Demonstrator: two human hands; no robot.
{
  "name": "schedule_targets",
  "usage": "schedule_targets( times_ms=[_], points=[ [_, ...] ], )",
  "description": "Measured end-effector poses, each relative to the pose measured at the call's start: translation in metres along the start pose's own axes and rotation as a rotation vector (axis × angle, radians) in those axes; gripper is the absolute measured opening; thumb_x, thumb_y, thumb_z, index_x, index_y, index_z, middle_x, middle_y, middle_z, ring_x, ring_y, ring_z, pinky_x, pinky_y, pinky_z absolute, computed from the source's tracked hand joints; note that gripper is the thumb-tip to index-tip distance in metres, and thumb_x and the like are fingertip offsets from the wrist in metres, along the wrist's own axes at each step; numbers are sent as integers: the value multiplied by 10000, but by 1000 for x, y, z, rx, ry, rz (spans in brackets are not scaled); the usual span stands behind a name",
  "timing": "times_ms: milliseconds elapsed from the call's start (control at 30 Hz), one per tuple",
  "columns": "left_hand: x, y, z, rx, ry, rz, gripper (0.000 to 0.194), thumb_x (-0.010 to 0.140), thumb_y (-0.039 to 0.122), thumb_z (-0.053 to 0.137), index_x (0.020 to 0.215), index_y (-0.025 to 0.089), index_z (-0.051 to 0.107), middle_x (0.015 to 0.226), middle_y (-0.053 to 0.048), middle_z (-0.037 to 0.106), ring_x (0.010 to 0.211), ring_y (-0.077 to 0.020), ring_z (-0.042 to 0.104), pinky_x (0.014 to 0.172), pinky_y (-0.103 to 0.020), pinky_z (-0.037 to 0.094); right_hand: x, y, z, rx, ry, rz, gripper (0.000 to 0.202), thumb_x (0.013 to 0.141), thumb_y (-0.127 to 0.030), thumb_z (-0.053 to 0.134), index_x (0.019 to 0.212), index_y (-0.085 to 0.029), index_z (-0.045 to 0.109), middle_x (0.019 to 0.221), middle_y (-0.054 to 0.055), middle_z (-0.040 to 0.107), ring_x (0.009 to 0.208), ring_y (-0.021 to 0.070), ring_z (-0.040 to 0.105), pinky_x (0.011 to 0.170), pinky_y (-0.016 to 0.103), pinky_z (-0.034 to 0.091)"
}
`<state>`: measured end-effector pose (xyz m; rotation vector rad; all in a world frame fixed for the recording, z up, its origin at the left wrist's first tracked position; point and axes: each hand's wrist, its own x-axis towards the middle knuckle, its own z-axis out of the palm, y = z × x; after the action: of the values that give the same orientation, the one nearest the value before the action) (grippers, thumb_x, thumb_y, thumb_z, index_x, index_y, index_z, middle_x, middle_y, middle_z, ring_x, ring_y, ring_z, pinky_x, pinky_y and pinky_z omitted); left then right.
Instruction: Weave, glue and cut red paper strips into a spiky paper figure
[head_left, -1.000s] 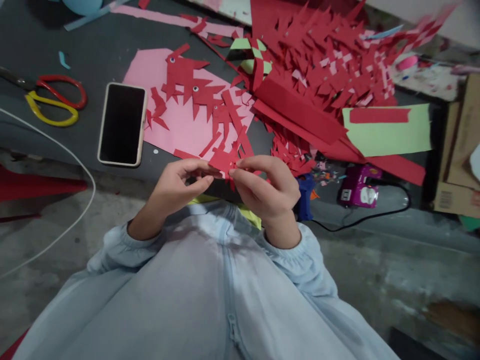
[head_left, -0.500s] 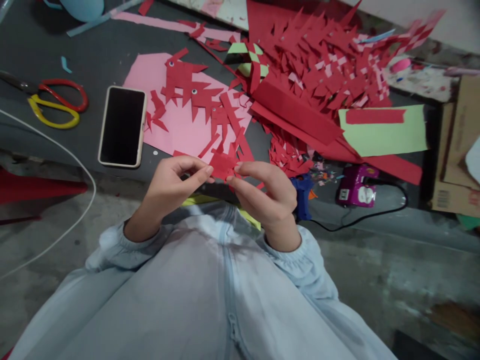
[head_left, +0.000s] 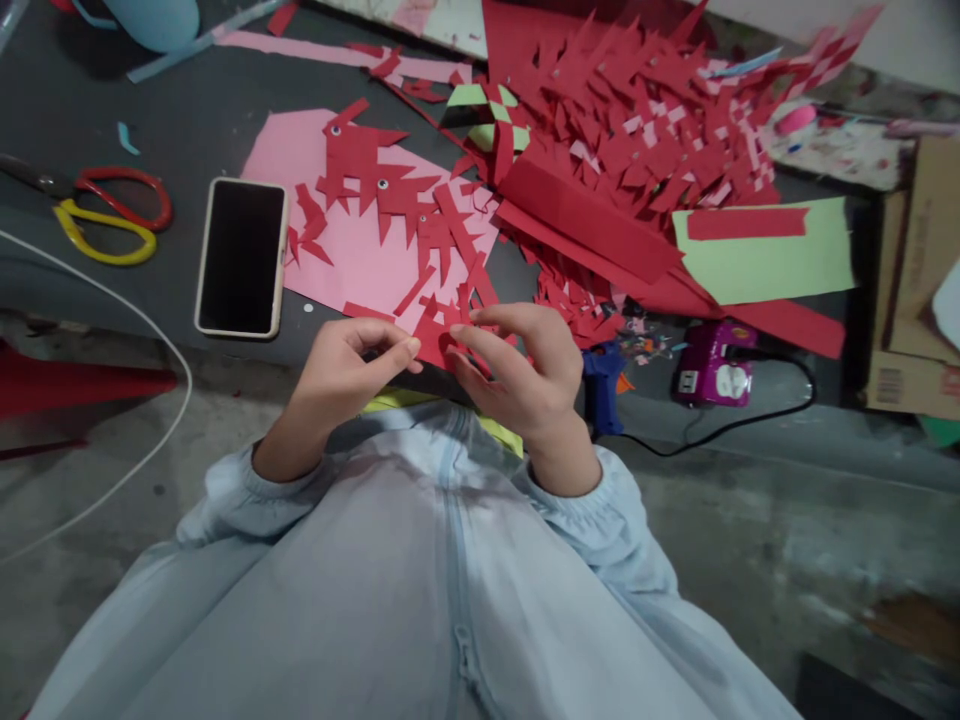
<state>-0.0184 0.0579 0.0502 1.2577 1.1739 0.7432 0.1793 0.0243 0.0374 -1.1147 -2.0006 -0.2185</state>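
Note:
A small red paper piece (head_left: pixel 433 348) is held just over the table's front edge. My left hand (head_left: pixel 358 372) pinches its left end between thumb and fingers. On the other side, my right hand (head_left: pixel 526 362) has bent fingers and thumb at the paper's right end, partly covering it. Just beyond lies a pink sheet (head_left: pixel 337 245). On it are red paper fish shapes with googly eyes, the largest fish shape (head_left: pixel 352 150) at the back, and several loose red strips.
Left are a phone (head_left: pixel 241 258) and scissors (head_left: pixel 112 215). A blue glue gun (head_left: pixel 602 385), a purple box (head_left: pixel 715 365) with a black cord, and a green sheet (head_left: pixel 772 265) lie right. Behind stands a spiky red paper construction (head_left: pixel 637 110); a cardboard box (head_left: pixel 919 290) is far right.
My right hand has shifted slightly left and up, its fingers curling further over the red paper piece. My left hand keeps its pinch. The view has shifted slightly.

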Motion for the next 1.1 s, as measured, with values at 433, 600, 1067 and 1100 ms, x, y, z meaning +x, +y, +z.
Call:
schedule_targets(
  times_ms=[433,600,1067,1100],
  points=[
    [1,-12,-3,109,33,168,406,990,455,519,899,169,791,832,-72,785,765,-149,713,738,-256,554,0,3,11,88,-156,324,156,1010,-239,461,927,-212,591,879,83,674,836,216,619,750,365,489],
    [8,-18,-2,242,39,239,256,906,356,632,1045,182,758,959,-64,770,803,-144,689,746,-256,530,-3,3,17,71,-309,436,259,1032,-291,383,796,-239,477,753,55,596,736,210,551,688,337,424],
    [18,-20,7,137,15,218,204,829,359,664,728,183,650,653,13,627,599,-97,525,569,-216,423,3,-2,6,167,-347,482,288,1036,-338,399,812,-219,535,757,39,611,721,179,538,674,313,374],
    [18,-21,8,125,2,215,211,838,369,661,742,181,657,662,11,633,603,-97,531,575,-217,426,4,-2,6,178,-342,492,289,1032,-336,410,795,-219,528,745,34,604,705,174,530,663,309,369]
  ],
)
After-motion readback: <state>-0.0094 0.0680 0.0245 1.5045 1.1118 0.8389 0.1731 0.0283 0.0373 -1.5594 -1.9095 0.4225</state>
